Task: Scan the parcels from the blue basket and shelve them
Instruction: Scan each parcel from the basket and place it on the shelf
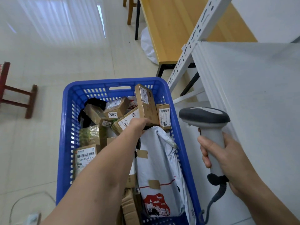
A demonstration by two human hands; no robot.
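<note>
Reaches the left hand [139,125] deep into the blue basket [68,101], at the foot of the upright carton [146,104] and just above the grey mailer bag [162,159], with fingertips out of sight, so cannot tell whether clamped on a parcel or loose. Holds the barcode scanner [207,117] in the right hand [230,159], wrapped firmly round its handle, right of the basket. Risks toppling the leaning carton just beyond the left hand onto the small labelled box [164,116] beside it, dragging up two parcels from the crowded pile, or snagging the scanner cable [214,198] on the basket rim.
</note>
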